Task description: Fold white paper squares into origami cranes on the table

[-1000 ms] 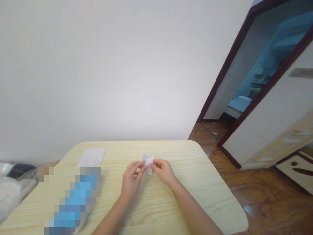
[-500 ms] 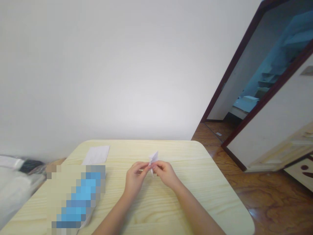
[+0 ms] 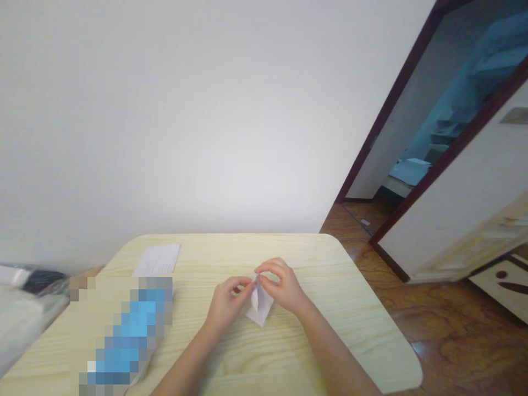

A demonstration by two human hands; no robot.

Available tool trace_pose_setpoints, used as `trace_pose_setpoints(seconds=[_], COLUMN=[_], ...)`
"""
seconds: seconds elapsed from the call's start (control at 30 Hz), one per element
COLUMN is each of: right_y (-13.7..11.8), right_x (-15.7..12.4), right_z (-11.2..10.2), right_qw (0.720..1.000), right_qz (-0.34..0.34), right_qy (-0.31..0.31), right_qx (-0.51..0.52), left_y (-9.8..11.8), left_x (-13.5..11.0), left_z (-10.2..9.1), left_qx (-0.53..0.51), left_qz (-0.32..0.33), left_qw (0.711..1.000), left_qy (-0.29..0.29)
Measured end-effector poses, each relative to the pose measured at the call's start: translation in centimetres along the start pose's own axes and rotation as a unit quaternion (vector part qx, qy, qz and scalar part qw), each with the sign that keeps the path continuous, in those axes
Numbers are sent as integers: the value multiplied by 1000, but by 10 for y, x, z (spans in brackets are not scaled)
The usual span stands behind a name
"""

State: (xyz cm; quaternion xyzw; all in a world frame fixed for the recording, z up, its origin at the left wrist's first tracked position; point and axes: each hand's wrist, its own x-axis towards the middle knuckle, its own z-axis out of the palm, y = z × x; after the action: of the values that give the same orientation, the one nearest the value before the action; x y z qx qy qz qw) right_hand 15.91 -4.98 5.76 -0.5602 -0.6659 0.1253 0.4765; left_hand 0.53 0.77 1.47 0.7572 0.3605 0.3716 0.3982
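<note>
A small folded piece of white paper (image 3: pixel 260 309) hangs between my two hands, just over the wooden table. Its lower end comes to a point, and a fold stands out along its middle. My left hand (image 3: pixel 228 301) pinches the upper left edge of the paper between thumb and forefinger. On the other side, my right hand (image 3: pixel 284 284) has thumb and forefinger closed on the top of the paper. The fingertips of both hands nearly meet there and hide the upper tip.
The pale wooden table (image 3: pixel 330 330) reaches back to a white wall (image 3: pixel 231 121). At its back left lies a printed sheet (image 3: pixel 157 260). A blurred-out blue item (image 3: pixel 132 330) is on the left side. Beyond the table's right edge is wooden floor (image 3: pixel 396 297) and a doorway.
The paper has been turned so that its larger part now points down towards me instead of up. My right hand has moved up to its top. The view has shifted slightly.
</note>
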Motion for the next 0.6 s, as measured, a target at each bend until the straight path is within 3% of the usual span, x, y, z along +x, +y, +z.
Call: trace_pose_setpoints(seconds=[0.33,0.47,0.6], right_y=[5,7,7], right_x=[-3,-3,-2], right_z=[7,7,6], right_qw=[993,982,979], right_qz=[101,153,158], right_qy=[-33,-55,-56], right_qx=[59,99,113], left_y=[-1,1,3], left_x=[-1,0,0], left_z=[-1,-2,-2], left_qx=[41,23,-23], left_qz=[23,10,-10], left_qw=[999,999,998], left_qy=[-12,-32,-53])
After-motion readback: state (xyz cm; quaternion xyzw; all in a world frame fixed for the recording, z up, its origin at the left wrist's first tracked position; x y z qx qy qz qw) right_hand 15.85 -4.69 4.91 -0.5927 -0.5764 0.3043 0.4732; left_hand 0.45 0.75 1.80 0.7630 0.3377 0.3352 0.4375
